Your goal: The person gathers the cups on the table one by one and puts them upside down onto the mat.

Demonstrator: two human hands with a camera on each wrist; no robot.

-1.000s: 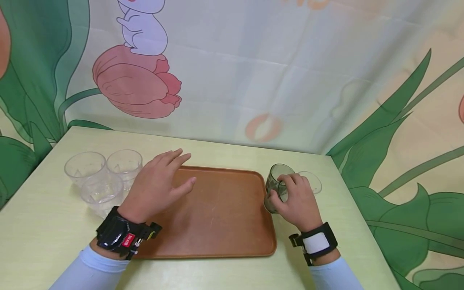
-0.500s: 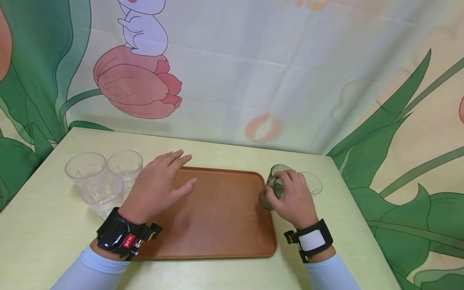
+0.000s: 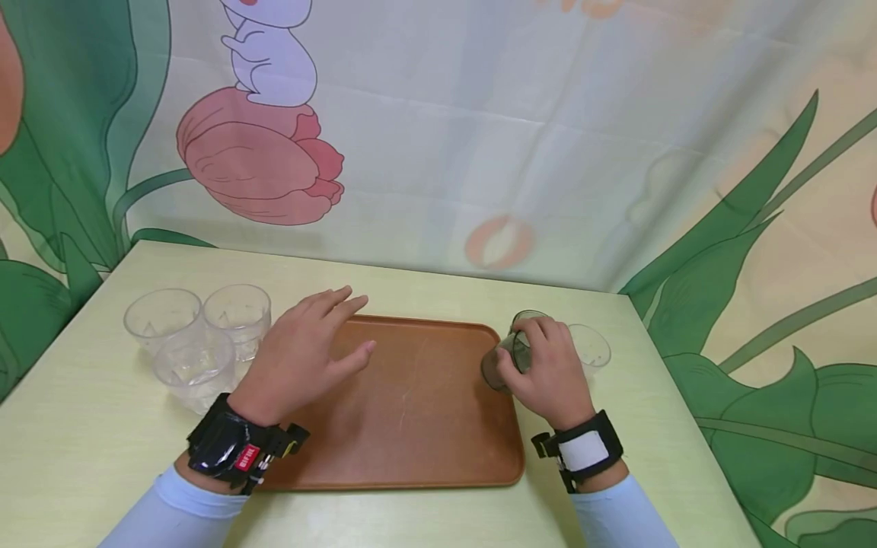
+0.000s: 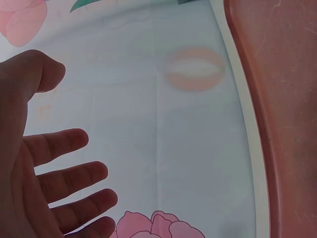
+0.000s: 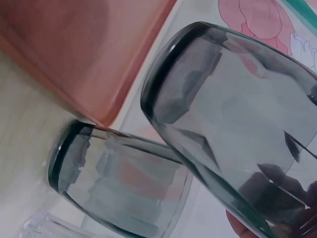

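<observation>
Item 1: R hand, 1 pc. I read fingers curled round tinted glass, grip close to rim, thumb on L side.

Item 2: tinted glass, smoky grey-green, see-through, faceted. Loc.: at tray's R edge, base overlapping it in head view; whether base touches tray I can't tell.

Item 3: second glass, same tint. Loc.: on table, just outside tray's far R corner, upright, part. hid. behind held pc. in head view.

Item 4: L hand, 1 pc. Fingers wide, thumb well apart. Loc.: over tray's L end in my head view, near clear cups.

Item 5: clear cups, 3 pcs., grouped on table, L of tray.

Item 6: lone cup, clear, R of R hand, part. hid.

Item 7: tray, brown, rect., rounded corners, raised rim.

Item 8: backdrop, printed w/ white animal, pink flower, green leaves.
</observation>
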